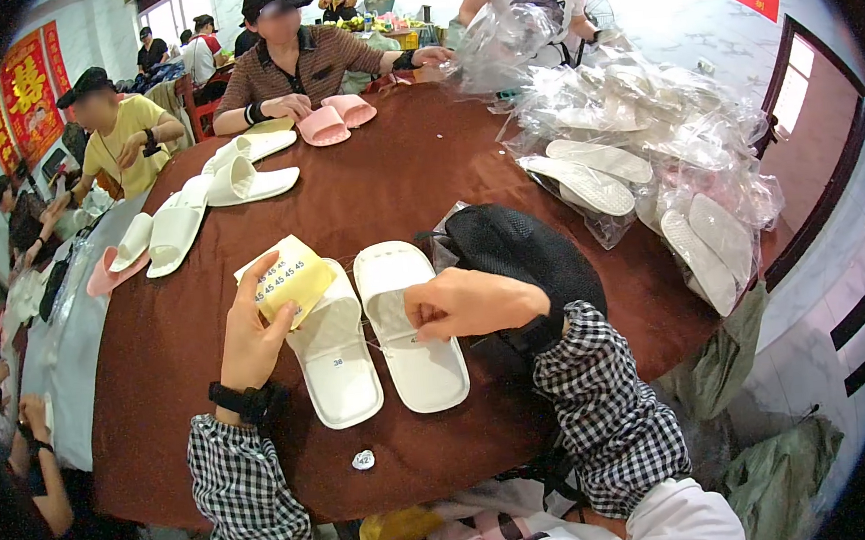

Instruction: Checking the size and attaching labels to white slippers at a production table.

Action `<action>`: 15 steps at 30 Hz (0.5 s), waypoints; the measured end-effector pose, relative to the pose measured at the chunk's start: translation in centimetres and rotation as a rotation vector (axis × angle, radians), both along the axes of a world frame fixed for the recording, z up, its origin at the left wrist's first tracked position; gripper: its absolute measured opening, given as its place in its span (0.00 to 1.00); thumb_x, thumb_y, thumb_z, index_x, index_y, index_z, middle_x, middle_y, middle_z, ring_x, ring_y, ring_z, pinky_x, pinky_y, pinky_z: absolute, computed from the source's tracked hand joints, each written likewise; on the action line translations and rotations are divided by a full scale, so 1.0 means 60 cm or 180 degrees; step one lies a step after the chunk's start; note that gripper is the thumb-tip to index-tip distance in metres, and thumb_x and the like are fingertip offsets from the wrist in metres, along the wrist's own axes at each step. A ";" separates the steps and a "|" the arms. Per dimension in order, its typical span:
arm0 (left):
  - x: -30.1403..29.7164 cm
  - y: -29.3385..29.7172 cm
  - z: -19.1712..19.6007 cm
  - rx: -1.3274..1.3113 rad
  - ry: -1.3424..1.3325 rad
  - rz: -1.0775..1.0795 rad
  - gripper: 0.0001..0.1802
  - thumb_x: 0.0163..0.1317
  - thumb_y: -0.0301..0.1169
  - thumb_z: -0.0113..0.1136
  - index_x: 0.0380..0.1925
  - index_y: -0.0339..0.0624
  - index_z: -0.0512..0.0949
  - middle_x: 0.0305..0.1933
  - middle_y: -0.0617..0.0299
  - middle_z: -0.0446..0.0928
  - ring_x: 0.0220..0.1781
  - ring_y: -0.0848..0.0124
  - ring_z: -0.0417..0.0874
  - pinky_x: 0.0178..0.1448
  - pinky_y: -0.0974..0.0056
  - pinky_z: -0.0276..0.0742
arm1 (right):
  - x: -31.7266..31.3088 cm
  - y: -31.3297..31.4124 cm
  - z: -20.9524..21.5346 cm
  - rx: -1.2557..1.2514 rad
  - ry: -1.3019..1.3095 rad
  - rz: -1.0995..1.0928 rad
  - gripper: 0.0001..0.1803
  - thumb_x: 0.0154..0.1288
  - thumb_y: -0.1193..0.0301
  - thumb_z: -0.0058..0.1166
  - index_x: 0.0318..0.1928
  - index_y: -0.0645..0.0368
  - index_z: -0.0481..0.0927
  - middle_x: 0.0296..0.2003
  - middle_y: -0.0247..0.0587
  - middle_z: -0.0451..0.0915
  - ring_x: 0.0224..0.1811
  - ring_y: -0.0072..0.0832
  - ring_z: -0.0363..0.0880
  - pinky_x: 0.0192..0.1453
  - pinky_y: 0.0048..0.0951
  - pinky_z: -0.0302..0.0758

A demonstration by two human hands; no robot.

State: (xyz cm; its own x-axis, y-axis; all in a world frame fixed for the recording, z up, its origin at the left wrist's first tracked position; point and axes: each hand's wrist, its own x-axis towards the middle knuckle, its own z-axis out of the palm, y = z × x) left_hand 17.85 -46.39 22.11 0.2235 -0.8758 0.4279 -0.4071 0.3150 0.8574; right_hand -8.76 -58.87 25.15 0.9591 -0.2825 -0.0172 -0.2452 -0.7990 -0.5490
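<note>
My left hand (253, 333) holds up a yellow sheet of small stickers (288, 277) over the left white slipper (335, 349). My right hand (470, 303) pinches at the footbed of the right white slipper (413, 334), fingers closed on its insole near a small round sticker. Both slippers lie side by side, toes away from me, on the brown tablecloth (387, 188). A small loose round sticker (364, 459) lies on the cloth near the table's front edge.
A black mesh cap (521, 249) sits right of the slippers. Bagged slippers in clear plastic (645, 155) pile up at the right. More white slippers (208, 190) and pink ones (335, 117) lie at the far left and back, where other people sit.
</note>
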 end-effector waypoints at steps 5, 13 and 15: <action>0.000 0.010 0.012 -0.0093 -0.0208 0.0139 0.30 0.58 0.17 0.55 0.63 0.38 0.65 0.54 0.51 0.75 0.53 0.67 0.78 0.56 0.65 0.76 | -0.008 0.021 0.028 -0.0645 -0.0238 -0.0099 0.08 0.61 0.71 0.50 0.38 0.60 0.79 0.34 0.49 0.83 0.38 0.47 0.82 0.43 0.41 0.77; 0.000 0.015 0.026 0.0238 -0.0087 0.0071 0.30 0.59 0.17 0.54 0.64 0.36 0.63 0.60 0.52 0.69 0.58 0.67 0.74 0.61 0.64 0.72 | 0.003 0.073 0.022 -0.1869 0.0517 0.0072 0.08 0.57 0.74 0.52 0.37 0.56 0.81 0.36 0.40 0.79 0.38 0.37 0.81 0.40 0.36 0.78; 0.000 0.016 0.025 0.0387 -0.0035 0.0134 0.31 0.59 0.17 0.54 0.64 0.37 0.63 0.59 0.52 0.70 0.58 0.67 0.75 0.60 0.64 0.73 | 0.007 0.082 0.014 -0.2103 0.0594 0.0097 0.06 0.54 0.74 0.53 0.34 0.56 0.80 0.34 0.37 0.76 0.36 0.34 0.80 0.37 0.34 0.78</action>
